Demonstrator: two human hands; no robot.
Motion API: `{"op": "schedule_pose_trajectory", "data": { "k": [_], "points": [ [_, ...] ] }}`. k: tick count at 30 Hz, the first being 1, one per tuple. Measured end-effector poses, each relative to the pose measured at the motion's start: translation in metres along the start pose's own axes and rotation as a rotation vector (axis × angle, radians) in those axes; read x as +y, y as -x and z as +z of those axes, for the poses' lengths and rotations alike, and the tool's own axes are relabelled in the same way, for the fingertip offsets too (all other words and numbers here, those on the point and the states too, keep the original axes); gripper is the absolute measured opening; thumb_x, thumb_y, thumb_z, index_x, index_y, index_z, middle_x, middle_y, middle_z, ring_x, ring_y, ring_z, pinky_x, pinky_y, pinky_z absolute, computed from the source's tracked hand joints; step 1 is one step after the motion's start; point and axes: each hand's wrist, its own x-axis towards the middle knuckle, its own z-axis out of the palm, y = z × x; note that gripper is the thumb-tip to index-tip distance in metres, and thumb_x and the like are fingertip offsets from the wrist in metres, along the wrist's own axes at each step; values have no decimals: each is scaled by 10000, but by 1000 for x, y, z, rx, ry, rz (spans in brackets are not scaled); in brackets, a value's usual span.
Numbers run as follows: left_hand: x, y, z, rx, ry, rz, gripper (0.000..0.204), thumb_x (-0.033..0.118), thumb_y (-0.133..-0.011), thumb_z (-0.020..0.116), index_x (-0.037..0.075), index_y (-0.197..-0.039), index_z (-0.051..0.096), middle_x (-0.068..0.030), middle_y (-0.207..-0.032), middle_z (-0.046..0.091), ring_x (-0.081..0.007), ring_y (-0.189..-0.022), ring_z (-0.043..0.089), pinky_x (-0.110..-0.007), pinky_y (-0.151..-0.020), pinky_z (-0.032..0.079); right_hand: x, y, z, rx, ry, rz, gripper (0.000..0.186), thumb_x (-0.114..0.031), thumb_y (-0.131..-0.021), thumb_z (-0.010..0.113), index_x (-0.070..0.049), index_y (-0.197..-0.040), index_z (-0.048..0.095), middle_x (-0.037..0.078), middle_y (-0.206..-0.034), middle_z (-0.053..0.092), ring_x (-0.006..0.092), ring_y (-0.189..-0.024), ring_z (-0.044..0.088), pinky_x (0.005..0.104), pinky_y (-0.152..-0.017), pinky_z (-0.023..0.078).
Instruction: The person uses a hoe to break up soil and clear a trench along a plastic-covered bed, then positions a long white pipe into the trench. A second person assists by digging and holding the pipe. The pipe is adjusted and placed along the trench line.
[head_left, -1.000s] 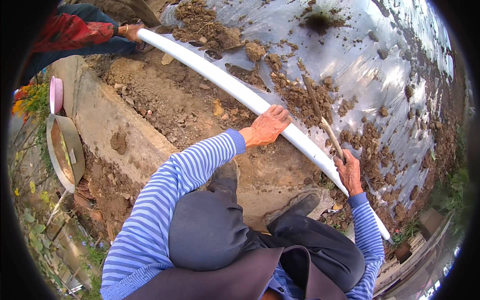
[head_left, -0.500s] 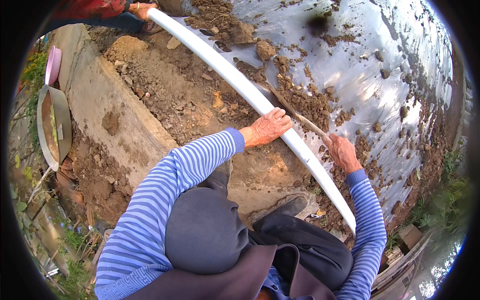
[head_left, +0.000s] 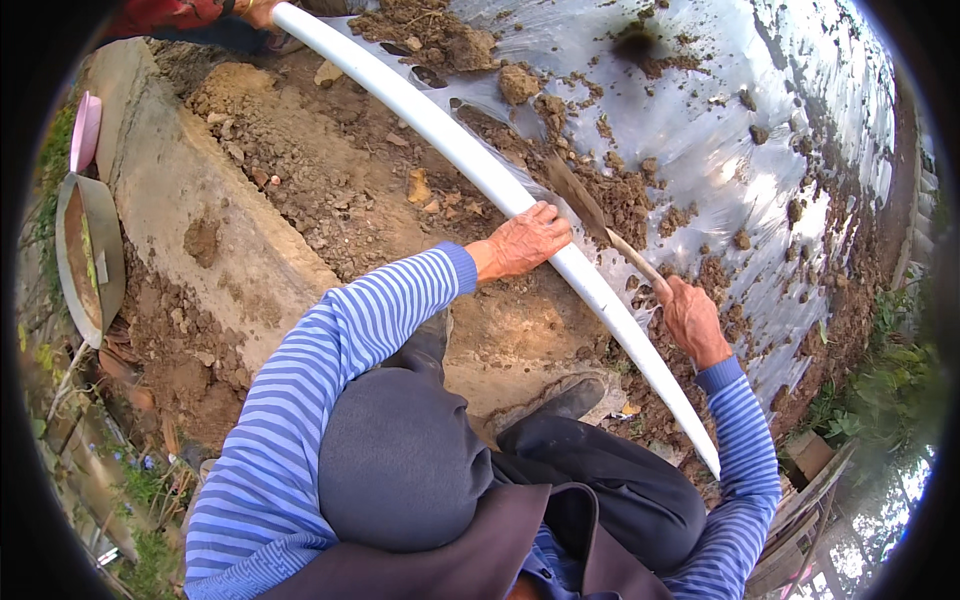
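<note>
My left hand still rests on the long white plastic pipe, fingers curled over its smooth round top; since a second ago the pipe sits higher in my view. My right hand is wrapped tight around the wooden handle of a narrow soil-caked trowel, whose blade has now pushed further into the crumbly brown soil just beyond the pipe. Glossy clear plastic sheeting lies wrinkled under scattered clods. Another person's hand grips the pipe's far end beside a rough concrete ledge.
</note>
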Motion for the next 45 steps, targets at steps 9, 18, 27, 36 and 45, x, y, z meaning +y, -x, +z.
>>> {"op": "schedule_pose_trajectory", "data": {
  "k": [9, 18, 27, 36, 45],
  "points": [
    [-1, 1, 1, 32, 21, 22, 346, 111, -809, 648, 3, -1138, 633, -108, -1100, 598, -310, -1149, 546, -442, -1028, 447, 10, 36, -7, 166, 12, 3, 364, -372, -1033, 534, -42, -885, 570, 247, -690, 615, 470, -706, 629, 549, -639, 486],
    [-3, -2, -2, -121, 39, 3, 352, 111, -819, 620, 23, -1160, 629, -103, -1110, 590, -300, -1162, 533, -433, -1035, 432, 41, 69, 7, -42, 37, 226, 394, -379, -1041, 523, -20, -887, 576, 240, -707, 624, 474, -734, 629, 561, -666, 475],
    [2, 8, -4, -21, 51, -4, 375, 85, -797, 633, 19, -1166, 613, -112, -1092, 588, -317, -1157, 539, -452, -1043, 426, 21, 39, 16, -159, 233, 279, 427, -438, -1045, 484, -37, -935, 583, 253, -729, 651, 476, -763, 655, 547, -690, 514],
    [6, 14, -1, -24, 109, -3, 411, 97, -802, 637, 9, -1202, 608, -119, -1141, 595, -321, -1168, 538, -466, -1030, 421, 46, 69, 32, 137, -155, -39, 356, -386, -1068, 471, -49, -965, 520, 252, -713, 561, 492, -735, 588, 565, -653, 448],
    [7, 12, -2, -33, 96, -13, 433, 42, -782, 647, 4, -1210, 591, -132, -1114, 562, -328, -1146, 523, -482, -1053, 405, 84, 141, 35, 133, -18, 173, 392, -401, -1047, 493, -39, -906, 546, 266, -721, 611, 497, -740, 622, 570, -655, 477]
  ]
}}
